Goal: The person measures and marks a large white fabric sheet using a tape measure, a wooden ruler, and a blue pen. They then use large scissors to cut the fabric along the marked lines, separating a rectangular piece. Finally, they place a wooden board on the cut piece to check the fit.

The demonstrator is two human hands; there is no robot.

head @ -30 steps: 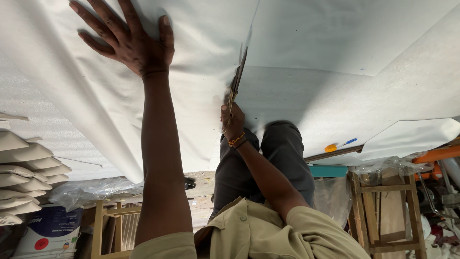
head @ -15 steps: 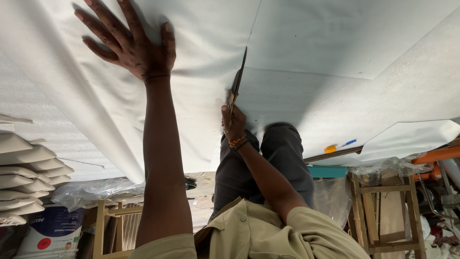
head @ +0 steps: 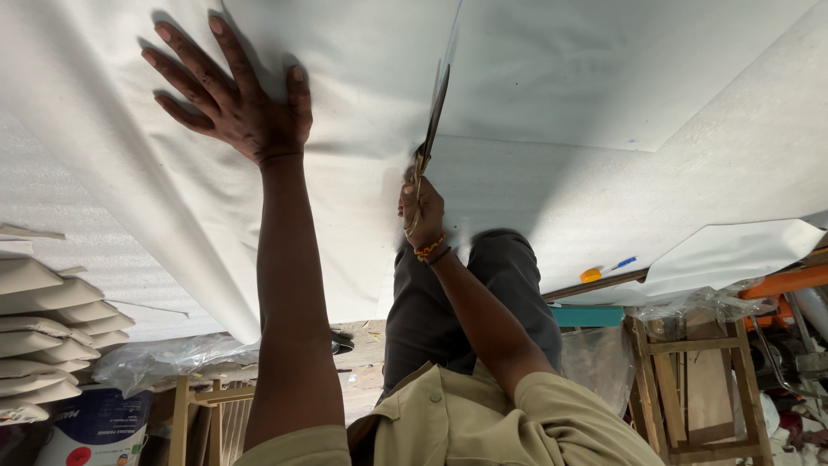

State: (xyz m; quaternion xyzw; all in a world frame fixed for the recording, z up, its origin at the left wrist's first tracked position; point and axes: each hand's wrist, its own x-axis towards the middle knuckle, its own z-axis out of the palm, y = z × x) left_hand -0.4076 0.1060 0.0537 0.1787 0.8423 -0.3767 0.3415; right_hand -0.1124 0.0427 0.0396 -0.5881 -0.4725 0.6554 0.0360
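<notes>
A person's left hand point(head: 237, 99) lies flat on a large white sheet point(head: 604, 78), fingers point(head: 185, 52) spread wide and pressing the material down, while the right hand point(head: 423, 211) is closed around the handles of one pair of scissors point(head: 431, 121), fingers wrapped tight on them. The blades point away from the body and stand in a slit that runs up the sheet between the two hands, with the cut edge lifting just beside the blades. The sheet covers the whole work surface and drapes over its near edge on the left, toward the person's dark trousers point(head: 466, 302).

The cut could wander, judging by the slack: the holding hand sits well apart from the blades, and the loose, curling edge may shift or bunch under them. The draped side could also drag the material off line.

Counted: one sheet under the hands, one pair of scissors, two beaded bracelets point(head: 431, 250) on the right wrist, one orange-capped marker point(head: 604, 271) lying to the right, one wooden stool point(head: 699, 388) below it, and a stack of roughly seven pale panels point(head: 52, 336) at far left
</notes>
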